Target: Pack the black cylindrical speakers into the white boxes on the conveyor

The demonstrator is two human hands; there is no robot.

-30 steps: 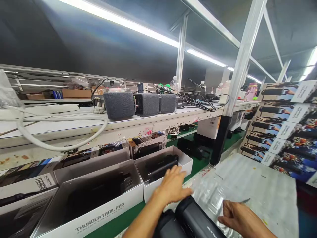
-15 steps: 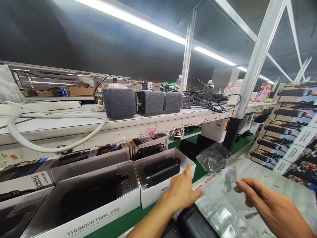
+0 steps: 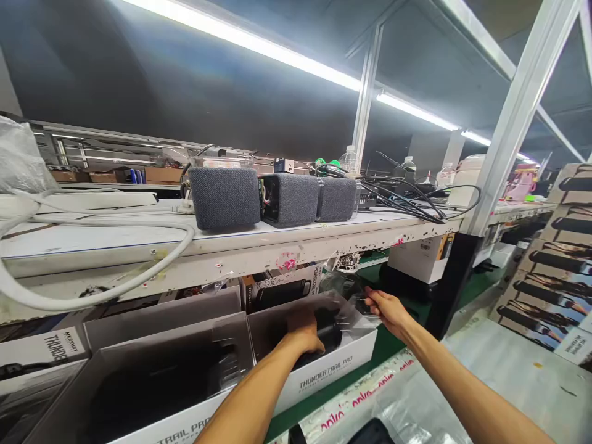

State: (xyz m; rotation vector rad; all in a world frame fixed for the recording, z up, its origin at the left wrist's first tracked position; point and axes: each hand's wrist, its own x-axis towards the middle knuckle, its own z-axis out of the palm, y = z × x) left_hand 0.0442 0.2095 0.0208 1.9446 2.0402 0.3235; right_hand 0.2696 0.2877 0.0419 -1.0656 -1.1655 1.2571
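Observation:
My left hand (image 3: 303, 330) reaches into an open white carton (image 3: 324, 373) marked THUNDER TRAIL PRO and rests on the black speaker (image 3: 326, 333) lying inside it. My right hand (image 3: 386, 308) hovers over the carton's far right corner, fingers pinched on a clear plastic bag (image 3: 345, 296) that drapes over the speaker. Another black speaker (image 3: 370, 431) shows at the bottom edge, near my forearms.
A larger open carton (image 3: 152, 394) with a black speaker sits to the left. Above runs a white shelf (image 3: 231, 243) with three grey fabric speakers (image 3: 224, 197), cables and bottles. Printed boxes (image 3: 550, 271) are stacked at right; a black post (image 3: 448, 283) stands behind.
Both hands moved forward from the near table to the white carton. The right hand carried the clear bag over the speaker, and the left hand went down onto the speaker.

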